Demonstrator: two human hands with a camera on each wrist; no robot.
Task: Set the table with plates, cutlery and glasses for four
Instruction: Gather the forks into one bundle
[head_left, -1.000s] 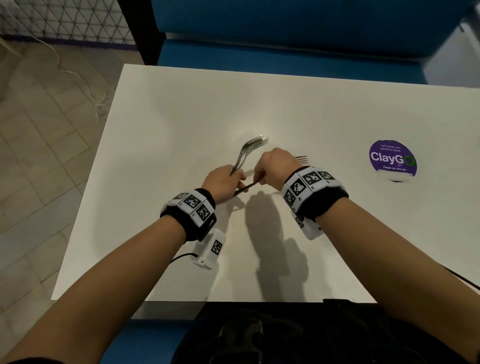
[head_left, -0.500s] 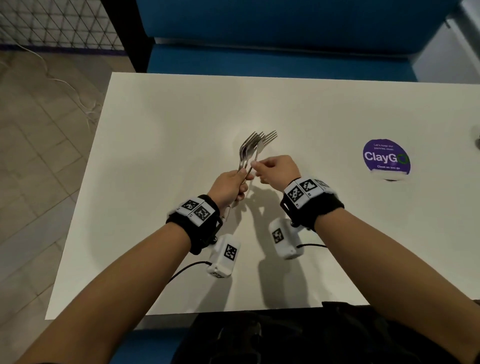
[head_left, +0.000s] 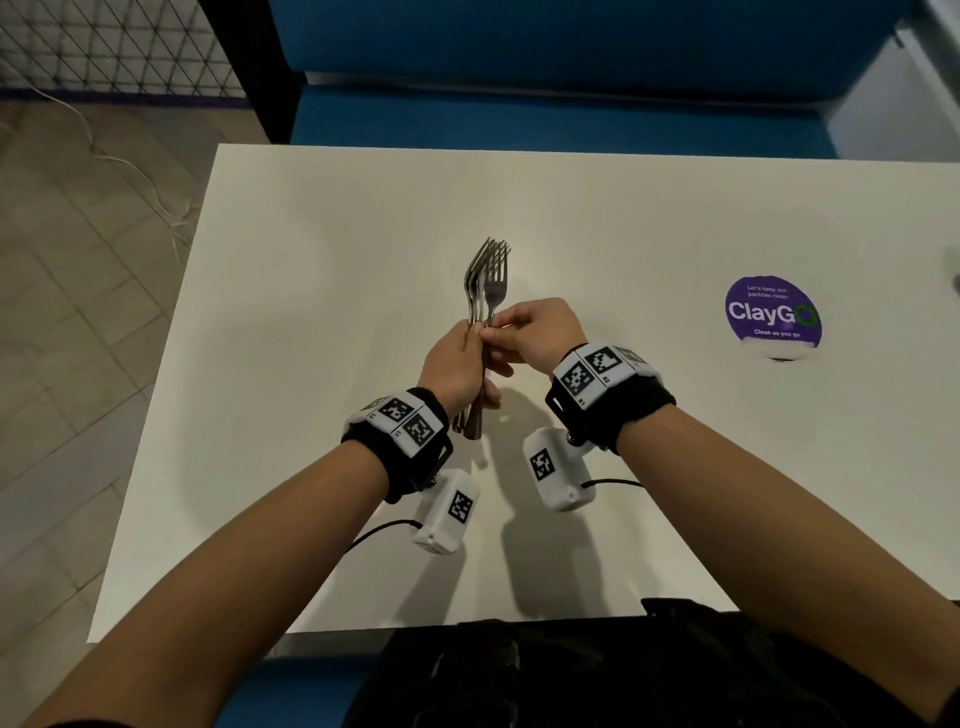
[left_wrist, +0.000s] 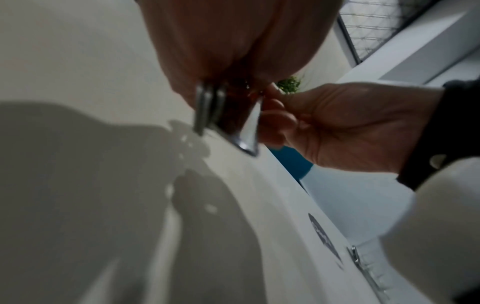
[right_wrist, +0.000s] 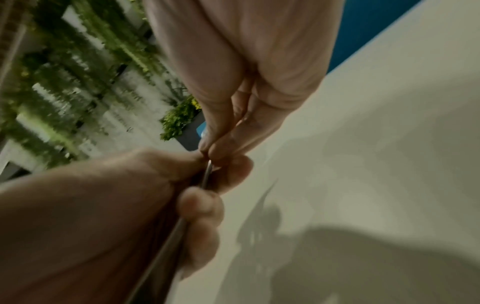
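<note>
Head view high above table (head_left: 311, 218), facing down, wrist views close, all sharing both hands

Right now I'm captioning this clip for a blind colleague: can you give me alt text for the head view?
Seen from above, the left hand grips a bundle of forks upright over a white table, tines pointing away, while the right hand pinches one fork's handle. A purple ClayGo sticker sits on the table to the right, with a blue bench beyond.
</note>
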